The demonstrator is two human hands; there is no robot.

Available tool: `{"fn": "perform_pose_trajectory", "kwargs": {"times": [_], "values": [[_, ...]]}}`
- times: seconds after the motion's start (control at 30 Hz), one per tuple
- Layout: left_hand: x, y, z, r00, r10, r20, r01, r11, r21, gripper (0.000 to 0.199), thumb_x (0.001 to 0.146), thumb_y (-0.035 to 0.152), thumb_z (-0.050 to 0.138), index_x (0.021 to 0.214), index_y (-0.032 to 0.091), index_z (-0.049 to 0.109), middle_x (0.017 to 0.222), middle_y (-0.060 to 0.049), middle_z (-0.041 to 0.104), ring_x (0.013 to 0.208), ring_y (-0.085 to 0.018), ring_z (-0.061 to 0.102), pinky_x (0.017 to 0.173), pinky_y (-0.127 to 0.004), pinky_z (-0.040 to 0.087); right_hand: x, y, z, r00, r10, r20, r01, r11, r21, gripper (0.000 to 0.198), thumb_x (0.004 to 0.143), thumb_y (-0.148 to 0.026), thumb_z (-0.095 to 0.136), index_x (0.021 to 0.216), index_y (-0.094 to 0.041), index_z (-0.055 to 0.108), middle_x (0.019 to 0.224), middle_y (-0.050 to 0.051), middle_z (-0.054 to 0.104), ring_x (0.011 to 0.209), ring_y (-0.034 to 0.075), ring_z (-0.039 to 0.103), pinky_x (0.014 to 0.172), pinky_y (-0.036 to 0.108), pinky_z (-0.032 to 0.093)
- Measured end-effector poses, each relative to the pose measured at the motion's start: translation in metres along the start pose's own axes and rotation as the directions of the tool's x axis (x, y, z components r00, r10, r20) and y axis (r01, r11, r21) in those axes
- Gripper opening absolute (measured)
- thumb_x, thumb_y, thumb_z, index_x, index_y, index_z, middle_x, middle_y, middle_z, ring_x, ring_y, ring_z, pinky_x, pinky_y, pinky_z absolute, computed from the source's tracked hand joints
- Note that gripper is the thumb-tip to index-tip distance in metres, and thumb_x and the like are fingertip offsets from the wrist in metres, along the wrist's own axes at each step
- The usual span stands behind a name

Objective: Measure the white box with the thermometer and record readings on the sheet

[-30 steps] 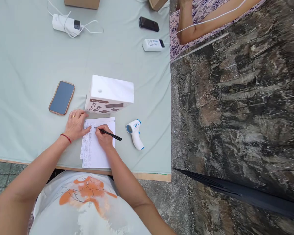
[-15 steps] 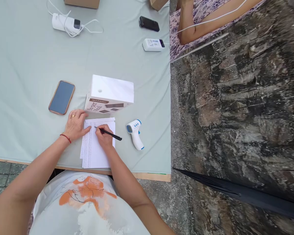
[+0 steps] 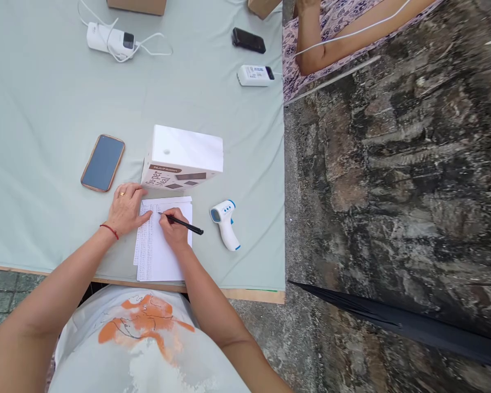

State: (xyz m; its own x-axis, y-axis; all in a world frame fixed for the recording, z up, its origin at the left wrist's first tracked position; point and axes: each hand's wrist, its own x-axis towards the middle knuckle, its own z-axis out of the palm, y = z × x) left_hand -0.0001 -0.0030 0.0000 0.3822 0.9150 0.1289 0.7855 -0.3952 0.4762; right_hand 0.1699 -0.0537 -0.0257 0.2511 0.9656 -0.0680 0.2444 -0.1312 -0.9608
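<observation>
The left hand (image 3: 126,210), thumb splayed wide, should pin the paper sheets (image 3: 166,265) at eleven o'clock, the right hand (image 3: 175,229) lightly pinching the black pen (image 3: 190,226).

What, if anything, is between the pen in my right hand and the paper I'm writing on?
Nothing visible. The black pen in your right hand has its tip at the paper. Your left hand sits left of the tip, and the white box stands beyond the paper's far edge.

The paper (image 3: 166,265) bears illegibly small writing (image 3: 146,240); the top edge crops a cardboard box (image 3: 137,6).
</observation>
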Motion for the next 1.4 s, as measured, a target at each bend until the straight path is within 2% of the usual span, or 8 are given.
{"fn": "perform_pose_trajectory", "kwargs": {"times": [0.17, 0.63, 1.07, 1.4], "values": [[0.0004, 0.0007, -0.0011, 1.000, -0.005, 0.002, 0.005, 1.000, -0.006, 0.043, 0.077, 0.039, 0.068, 0.114, 0.020, 0.058, 0.124, -0.015, 0.059, 0.123, -0.037, 0.051, 0.113, -0.057, 0.034, -0.0003, 0.0009, 0.0007, 0.999, 0.003, -0.042, -0.002, 1.000, 0.026, 0.013, 0.071, -0.038, 0.054, 0.069, -0.025, 0.052, 0.061, -0.004, 0.054, 0.058, 0.014, 0.047, 0.058, 0.029, 0.043], [0.0003, 0.0000, -0.0003, 1.000, 0.005, 0.000, -0.005, 1.000, 0.019, 0.041, 0.078, 0.039, 0.068, 0.113, 0.020, 0.058, 0.123, -0.015, 0.060, 0.123, -0.037, 0.053, 0.113, -0.056, 0.035, 0.0007, 0.0007, 0.0005, 1.000, 0.012, -0.019, -0.012, 1.000, 0.007, 0.011, 0.072, -0.036, 0.054, 0.070, -0.025, 0.052, 0.061, -0.005, 0.052, 0.058, 0.014, 0.046, 0.058, 0.029, 0.042], [0.0007, -0.0004, -0.0004, 1.000, 0.006, 0.002, -0.006, 1.000, 0.024, 0.042, 0.078, 0.040, 0.068, 0.113, 0.020, 0.058, 0.123, -0.015, 0.060, 0.121, -0.036, 0.053, 0.113, -0.056, 0.035, 0.0002, 0.0046, 0.0010, 0.998, 0.003, -0.069, -0.002, 1.000, 0.018, 0.011, 0.072, -0.035, 0.053, 0.070, -0.024, 0.052, 0.062, -0.004, 0.052, 0.060, 0.014, 0.046, 0.058, 0.029, 0.041], [0.0008, -0.0003, -0.0001, 1.000, 0.001, -0.002, -0.001, 1.000, 0.027, 0.042, 0.077, 0.039, 0.068, 0.113, 0.019, 0.059, 0.123, -0.015, 0.060, 0.121, -0.036, 0.053, 0.113, -0.055, 0.035, 0.0001, 0.0051, 0.0015, 0.999, -0.025, -0.047, 0.026, 1.000, 0.008, 0.011, 0.073, -0.033, 0.053, 0.069, -0.023, 0.050, 0.061, -0.006, 0.049, 0.059, 0.012, 0.044, 0.058, 0.028, 0.039]]}}
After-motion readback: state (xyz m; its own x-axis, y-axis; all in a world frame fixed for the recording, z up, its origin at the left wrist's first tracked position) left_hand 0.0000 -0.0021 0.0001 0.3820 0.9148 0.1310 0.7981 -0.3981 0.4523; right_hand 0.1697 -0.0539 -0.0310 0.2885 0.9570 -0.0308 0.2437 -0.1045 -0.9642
